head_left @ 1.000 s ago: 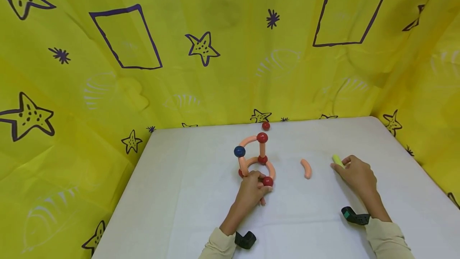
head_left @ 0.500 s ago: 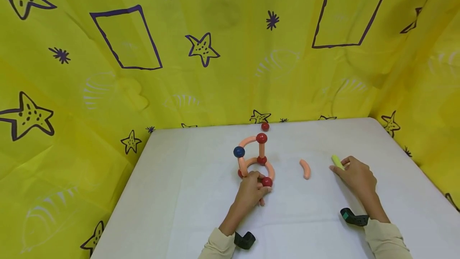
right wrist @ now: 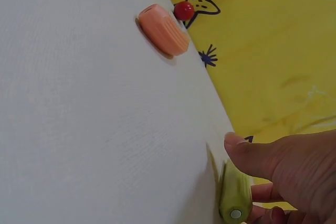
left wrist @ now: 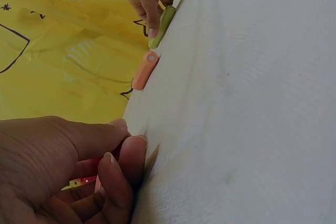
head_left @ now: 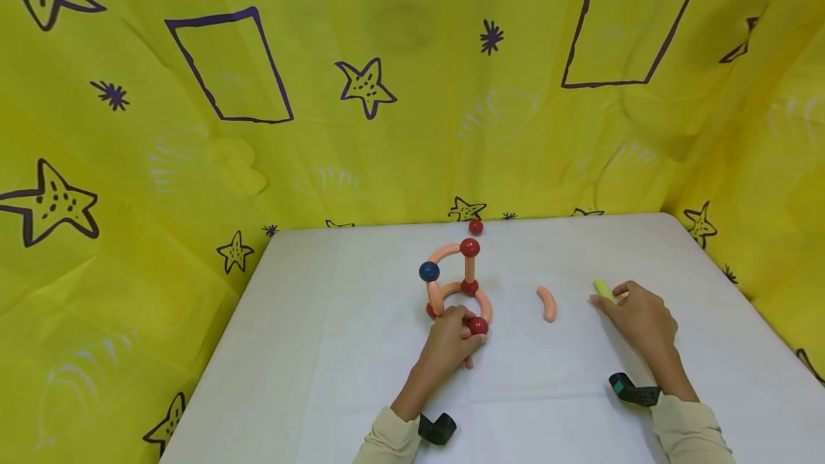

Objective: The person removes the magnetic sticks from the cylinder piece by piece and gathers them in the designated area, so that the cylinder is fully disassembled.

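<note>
A toy frame of curved peach magnetic sticks [head_left: 485,304] and balls stands mid-table. It has a blue ball [head_left: 429,271] and a red ball [head_left: 470,248] at its upper corners. My left hand [head_left: 443,341] is at its front, thumb and index finger holding a lower red ball [head_left: 478,326]. A peach stick end [head_left: 468,362] pokes out below that hand. In the left wrist view, the curled fingers hide most of what they hold. Over on the right, my right hand [head_left: 643,317] pinches a light green stick [right wrist: 236,190] low at the table surface.
Between the hands lies a loose curved peach stick [head_left: 547,304]. One loose red ball [head_left: 475,227] sits at the table's far edge. The white table [head_left: 309,378] is bordered by a yellow printed curtain [head_left: 412,149] at the back and sides.
</note>
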Motion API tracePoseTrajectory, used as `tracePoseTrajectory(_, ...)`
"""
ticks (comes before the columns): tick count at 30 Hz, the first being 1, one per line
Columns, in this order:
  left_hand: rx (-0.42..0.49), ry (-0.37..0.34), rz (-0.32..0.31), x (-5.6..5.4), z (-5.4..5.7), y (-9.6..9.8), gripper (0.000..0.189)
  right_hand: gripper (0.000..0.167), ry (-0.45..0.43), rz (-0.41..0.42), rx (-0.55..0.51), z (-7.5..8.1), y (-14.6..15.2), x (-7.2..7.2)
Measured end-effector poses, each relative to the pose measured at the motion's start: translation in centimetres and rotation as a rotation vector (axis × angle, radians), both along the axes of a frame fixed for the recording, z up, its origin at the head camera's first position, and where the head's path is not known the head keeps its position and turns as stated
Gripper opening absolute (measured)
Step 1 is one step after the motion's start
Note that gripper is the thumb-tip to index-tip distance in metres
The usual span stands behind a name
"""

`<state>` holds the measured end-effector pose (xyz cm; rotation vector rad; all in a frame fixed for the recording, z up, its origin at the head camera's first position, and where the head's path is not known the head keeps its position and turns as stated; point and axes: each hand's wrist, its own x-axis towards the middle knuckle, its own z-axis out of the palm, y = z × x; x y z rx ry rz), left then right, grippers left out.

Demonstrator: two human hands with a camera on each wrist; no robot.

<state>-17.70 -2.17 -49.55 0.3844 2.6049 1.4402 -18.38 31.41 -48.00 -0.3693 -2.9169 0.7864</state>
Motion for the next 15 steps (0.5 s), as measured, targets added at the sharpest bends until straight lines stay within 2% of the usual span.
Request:
tracePoseTrajectory(4,-0.009,0.016,-0.004,0.1,0.0,0.1,0.03,0.061,0.031,-0.015,0.004,0.4,-0.3,0.0)
tracePoseTrajectory(8,-0.06,0.056,-0.012,0.1,0.2,0.1,0.031,0.057,0.084,-0.01,0.02,1.4,-1.0,-0.1)
tracePoseTrajectory(15,-0.218,0.119,-0.01,0.3,0.6,0.3,0.038,0.039,0.265,0.105,0.03,3.4,-3.8,0.1)
